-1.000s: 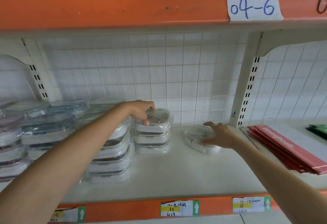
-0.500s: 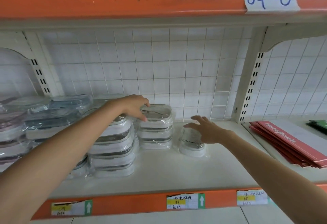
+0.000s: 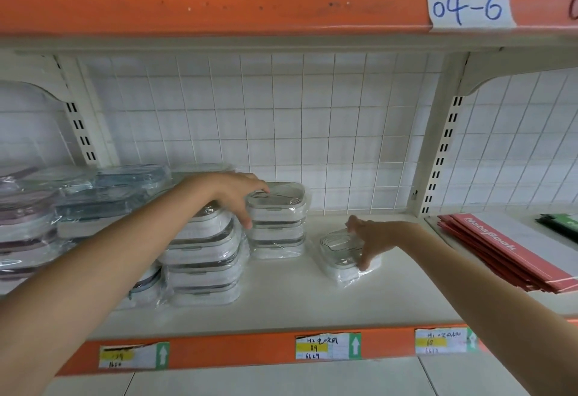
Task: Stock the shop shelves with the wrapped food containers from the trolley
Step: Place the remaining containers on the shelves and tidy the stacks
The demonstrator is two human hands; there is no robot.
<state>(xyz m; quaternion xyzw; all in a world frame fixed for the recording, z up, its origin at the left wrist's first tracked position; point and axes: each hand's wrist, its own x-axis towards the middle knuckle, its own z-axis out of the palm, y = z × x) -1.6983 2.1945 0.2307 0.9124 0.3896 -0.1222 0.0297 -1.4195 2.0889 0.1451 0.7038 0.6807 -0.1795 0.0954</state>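
A small stack of three wrapped white containers [image 3: 276, 228] stands at the back of the white shelf [image 3: 281, 305]. My left hand [image 3: 236, 197] rests on its left side, fingertips on the top lid and thumb down the side. To the right, a single wrapped white container [image 3: 339, 256] lies tilted on the shelf. My right hand [image 3: 367, 241] grips it over its right edge, fingers curled round the lid. A taller stack of larger wrapped white containers [image 3: 203, 258] stands left of the small stack, partly behind my left forearm.
Further wrapped containers with blue and pink lids [image 3: 62, 208] fill the shelf's left end. Red notebooks [image 3: 497, 250] lie in the bay to the right, past a slotted upright [image 3: 438, 158]. A wire grid [image 3: 312, 133] backs the shelf. An orange upper shelf edge [image 3: 219, 8] runs overhead.
My right hand has shifted from the top of the single container to gripping its right edge, and the container now sits tilted slightly farther right. My left hand stays on the small stack.
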